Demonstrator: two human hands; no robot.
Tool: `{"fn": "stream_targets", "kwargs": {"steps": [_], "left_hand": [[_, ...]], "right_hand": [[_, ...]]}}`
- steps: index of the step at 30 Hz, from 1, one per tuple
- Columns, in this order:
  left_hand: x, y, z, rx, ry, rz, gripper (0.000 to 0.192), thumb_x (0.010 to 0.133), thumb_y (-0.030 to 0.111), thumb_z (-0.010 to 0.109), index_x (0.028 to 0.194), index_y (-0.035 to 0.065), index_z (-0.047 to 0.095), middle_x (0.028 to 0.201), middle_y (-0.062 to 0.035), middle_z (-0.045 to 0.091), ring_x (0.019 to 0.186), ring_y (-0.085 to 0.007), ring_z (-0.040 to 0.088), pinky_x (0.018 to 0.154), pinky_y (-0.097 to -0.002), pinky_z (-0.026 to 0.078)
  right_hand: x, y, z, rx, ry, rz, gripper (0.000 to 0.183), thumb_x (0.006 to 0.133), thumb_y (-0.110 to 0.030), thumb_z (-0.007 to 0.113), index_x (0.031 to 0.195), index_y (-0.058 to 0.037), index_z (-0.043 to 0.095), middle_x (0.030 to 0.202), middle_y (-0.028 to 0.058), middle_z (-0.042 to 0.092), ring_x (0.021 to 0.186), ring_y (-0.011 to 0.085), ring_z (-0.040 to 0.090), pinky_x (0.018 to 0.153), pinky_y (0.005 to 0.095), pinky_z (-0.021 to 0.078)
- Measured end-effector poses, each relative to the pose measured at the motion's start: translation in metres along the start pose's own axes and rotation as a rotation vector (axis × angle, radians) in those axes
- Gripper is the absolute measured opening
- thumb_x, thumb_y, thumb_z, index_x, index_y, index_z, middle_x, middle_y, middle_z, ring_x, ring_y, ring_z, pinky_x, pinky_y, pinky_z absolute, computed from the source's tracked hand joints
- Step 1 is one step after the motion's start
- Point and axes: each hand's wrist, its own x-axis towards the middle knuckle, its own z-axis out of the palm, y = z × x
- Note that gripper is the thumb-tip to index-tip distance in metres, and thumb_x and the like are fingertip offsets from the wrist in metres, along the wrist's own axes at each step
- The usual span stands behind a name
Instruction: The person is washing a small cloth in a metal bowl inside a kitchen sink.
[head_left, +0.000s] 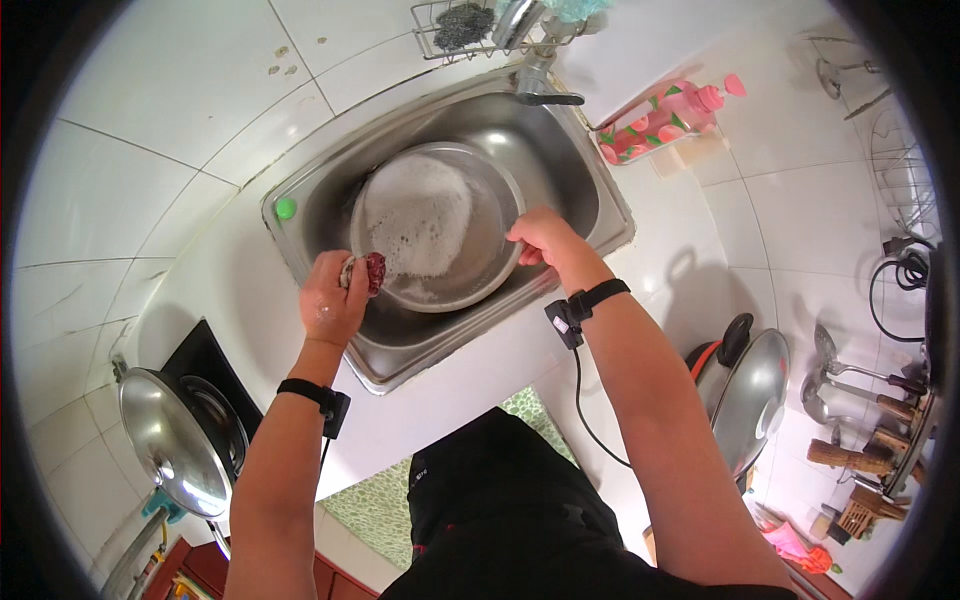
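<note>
A round metal basin (491, 281) with sudsy water in it sits in the stainless steel sink (581, 172). My left hand (334, 296) is closed around a dark red and whitish scrubbing cloth or pad (373, 274) at the basin's lower left edge. At the opposite side, my right hand (541, 236) pinches the basin's right rim between thumb and fingers. White foam (420, 214) covers the left part of the water.
The faucet (534, 79) stands at the sink's back corner, near a wire rack (431, 49) holding a steel wool scrubber (463, 26). A pink pump bottle (660, 120) is at the right. Lidded pans (176, 442) flank the counter; utensils (862, 375) hang at far right.
</note>
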Motion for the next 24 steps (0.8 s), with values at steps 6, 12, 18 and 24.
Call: {"fn": "stream_targets", "kwargs": {"steps": [6, 12, 18, 24], "left_hand": [[0.000, -0.001, -0.001, 0.011, -0.016, -0.007, 0.015, 0.094, 0.020, 0.068, 0.097, 0.0060, 0.065, 0.092, -0.0140, 0.066, 0.081, -0.0378, 0.065, 0.069, -0.0416, 0.053], [-0.002, -0.004, 0.001, 0.022, -0.007, -0.015, 0.017, 0.094, 0.023, 0.068, 0.098, 0.0070, 0.064, 0.093, -0.0136, 0.066, 0.081, -0.0378, 0.065, 0.070, -0.0421, 0.053], [-0.002, -0.004, 0.005, 0.031, -0.009, -0.015, 0.017, 0.094, 0.023, 0.068, 0.097, 0.0073, 0.065, 0.093, -0.0137, 0.066, 0.081, -0.0375, 0.065, 0.070, -0.0422, 0.053], [-0.002, -0.005, -0.001, 0.050, -0.015, -0.030, 0.016, 0.093, 0.023, 0.069, 0.095, 0.0073, 0.065, 0.092, -0.0131, 0.066, 0.081, -0.0365, 0.065, 0.070, -0.0427, 0.053]], "right_hand": [[-0.029, -0.012, 0.006, -0.048, 0.122, -0.070, 0.016, 0.086, -0.008, 0.064, 0.087, 0.0074, 0.068, 0.074, 0.0180, 0.065, 0.055, 0.0295, 0.065, 0.048, 0.0385, 0.0510], [-0.021, 0.005, 0.013, -0.147, 0.269, -0.380, 0.015, 0.079, -0.009, 0.065, 0.075, 0.0046, 0.062, 0.061, 0.0123, 0.059, 0.047, 0.0246, 0.059, 0.046, 0.0380, 0.0459], [0.007, 0.025, 0.012, -0.204, 0.432, -0.551, 0.014, 0.077, -0.010, 0.065, 0.071, 0.0027, 0.062, 0.058, 0.0089, 0.056, 0.047, 0.0213, 0.057, 0.046, 0.0364, 0.0452], [0.005, 0.002, 0.009, -0.201, 0.247, -0.376, 0.021, 0.076, -0.008, 0.059, 0.085, 0.0074, 0.069, 0.079, 0.0276, 0.069, 0.065, 0.0384, 0.070, 0.061, 0.0460, 0.0550]]}}
